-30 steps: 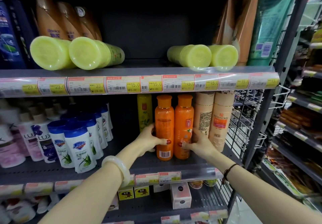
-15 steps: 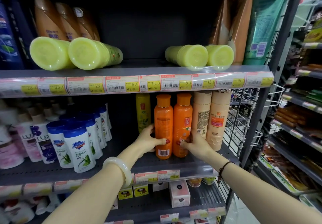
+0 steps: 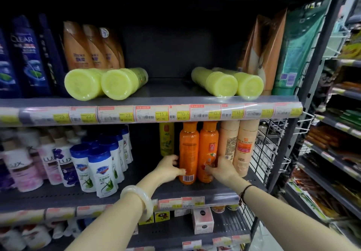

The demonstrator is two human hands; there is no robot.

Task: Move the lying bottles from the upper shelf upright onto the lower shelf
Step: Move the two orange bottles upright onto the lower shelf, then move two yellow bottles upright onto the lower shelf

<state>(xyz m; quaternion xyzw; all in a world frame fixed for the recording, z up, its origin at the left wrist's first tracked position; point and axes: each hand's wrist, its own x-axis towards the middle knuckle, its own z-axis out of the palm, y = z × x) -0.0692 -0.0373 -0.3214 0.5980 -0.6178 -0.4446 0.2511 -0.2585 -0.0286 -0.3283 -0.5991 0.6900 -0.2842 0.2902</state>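
Note:
Several yellow-green bottles lie on the upper shelf [image 3: 168,100], caps toward me: a left pair [image 3: 84,84] [image 3: 119,83] and a right pair [image 3: 220,83] [image 3: 249,84]. On the lower shelf [image 3: 195,191] two orange bottles stand upright side by side. My left hand [image 3: 169,167] grips the left orange bottle [image 3: 188,149] low on its side. My right hand [image 3: 221,169] holds the right orange bottle [image 3: 208,147] near its base. A yellow bottle [image 3: 166,139] stands behind them.
Two beige bottles [image 3: 236,143] stand right of the orange ones, against a wire side basket [image 3: 271,153]. White bottles with blue caps [image 3: 101,170] and pink Lux bottles [image 3: 23,170] fill the lower shelf's left. Orange pouches [image 3: 91,47] and dark shampoo bottles [image 3: 25,55] stand behind the lying bottles.
Both hands stay on the two orange bottles. The view has tilted upward, showing more of the upper shelf.

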